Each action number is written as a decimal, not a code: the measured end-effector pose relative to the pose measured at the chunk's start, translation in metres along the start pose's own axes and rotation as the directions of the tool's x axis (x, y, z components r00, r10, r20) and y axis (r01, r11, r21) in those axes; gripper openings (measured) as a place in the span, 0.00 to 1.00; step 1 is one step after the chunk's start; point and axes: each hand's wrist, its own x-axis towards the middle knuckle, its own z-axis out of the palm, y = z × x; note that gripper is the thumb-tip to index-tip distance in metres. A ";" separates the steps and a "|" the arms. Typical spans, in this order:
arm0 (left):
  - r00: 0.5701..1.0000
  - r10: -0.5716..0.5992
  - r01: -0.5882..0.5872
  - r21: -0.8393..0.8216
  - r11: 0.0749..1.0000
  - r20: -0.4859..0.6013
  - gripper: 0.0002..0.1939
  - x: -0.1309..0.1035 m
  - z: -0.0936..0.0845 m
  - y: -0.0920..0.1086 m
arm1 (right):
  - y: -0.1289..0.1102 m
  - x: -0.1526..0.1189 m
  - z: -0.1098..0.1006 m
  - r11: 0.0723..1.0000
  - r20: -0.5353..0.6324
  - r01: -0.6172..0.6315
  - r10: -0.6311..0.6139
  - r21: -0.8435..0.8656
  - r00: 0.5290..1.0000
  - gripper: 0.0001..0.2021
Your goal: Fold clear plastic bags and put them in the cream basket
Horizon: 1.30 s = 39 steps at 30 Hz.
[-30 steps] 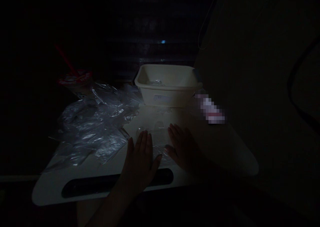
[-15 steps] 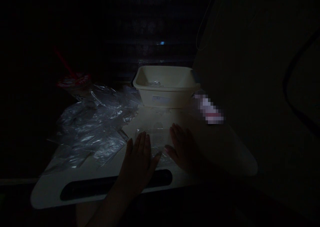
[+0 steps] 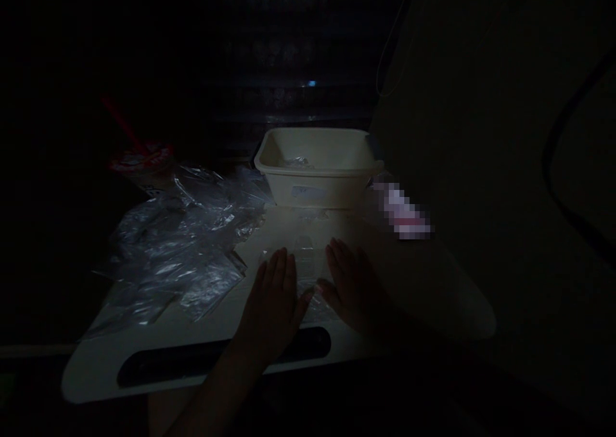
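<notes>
1. While dim light hides much detail, one clear plastic sheet [image 3: 306, 267] shows lying flat on the white table [image 3: 96, 368], between the two hands and near the front edge.
2. Left hand [image 3: 272, 299]: palm down, fingers extended and loosely together, grip released, over the left side of the sheet.
3. Right hand [image 3: 353, 289]: palm down in deep shadow, fingers extended, grip likewise released, at the sheet's right side. How firmly either hand presses cannot be told.
4. One heap of crumpled clear plastic [image 3: 187, 244] covers the table's left part, close to the left hand; its separate pieces cannot be counted.
5. One cream bin [image 3: 337, 190] stands beyond the hands, closing off the far side. One label [image 3: 308, 192] marks its front wall, and some shiny clear plastic [image 3: 298, 162] lies inside.
6. One cup [image 3: 149, 179] with one red lid [image 3: 142, 158] and one red straw [image 3: 124, 124] stands at far left, its lower part hidden behind the heap.
7. One pixelated object [image 3: 407, 215], unidentifiable, lies right of the bin.
8. One dark slot [image 3: 168, 363] runs along the table's front edge, partly masked by the left forearm.
</notes>
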 end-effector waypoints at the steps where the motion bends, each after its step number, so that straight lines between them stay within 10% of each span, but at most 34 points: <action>1: 1.000 -0.005 0.005 -0.004 1.000 -0.014 0.31 -0.001 0.000 -0.001 | 0.000 0.000 0.000 1.000 0.003 -0.002 0.002 0.003 1.000 0.27; 15: 0.996 -0.036 0.029 -0.079 0.996 -0.081 0.28 -0.001 -0.005 -0.004 | 0.000 0.000 -0.001 1.000 -0.025 -0.002 0.003 0.031 1.000 0.26; 26: 0.934 0.228 -0.268 -0.118 0.956 -0.274 0.14 -0.029 -0.015 0.015 | 0.013 -0.002 0.009 0.967 -0.200 -0.092 0.141 0.236 0.970 0.23; 39: 0.958 0.215 -0.264 -0.288 0.921 -0.192 0.14 -0.015 -0.025 0.016 | 0.017 0.003 0.009 0.850 -0.196 -0.149 0.282 0.506 0.939 0.24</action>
